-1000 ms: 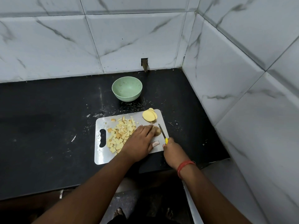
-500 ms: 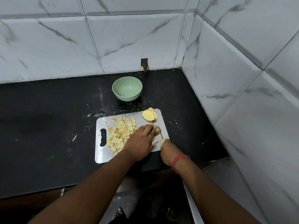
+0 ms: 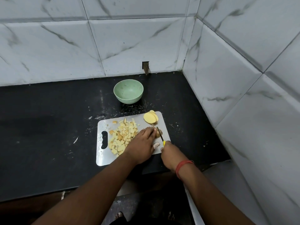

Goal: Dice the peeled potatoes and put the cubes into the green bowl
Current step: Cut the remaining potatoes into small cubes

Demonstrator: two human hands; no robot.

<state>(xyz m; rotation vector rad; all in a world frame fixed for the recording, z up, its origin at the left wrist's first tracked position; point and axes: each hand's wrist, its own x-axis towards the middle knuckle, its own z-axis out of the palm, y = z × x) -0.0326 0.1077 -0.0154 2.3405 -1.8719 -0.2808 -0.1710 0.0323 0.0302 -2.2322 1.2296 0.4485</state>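
Note:
A white cutting board lies on the black counter. A heap of yellow potato cubes covers its left half. A few potato slices are stacked at its far right corner. My left hand holds down a potato piece, mostly hidden under the fingers. My right hand grips a small knife by its yellow handle, the blade standing on that piece right beside my left fingertips. The green bowl stands empty behind the board.
Marble-tiled walls close the counter at the back and right. The counter's front edge runs just below the board. White crumbs and specks lie scattered on the black top around the board and bowl.
My right hand and the knife have shifted left and forward, bringing the blade onto the potato piece by my left fingertips. My left hand has stayed on the piece.

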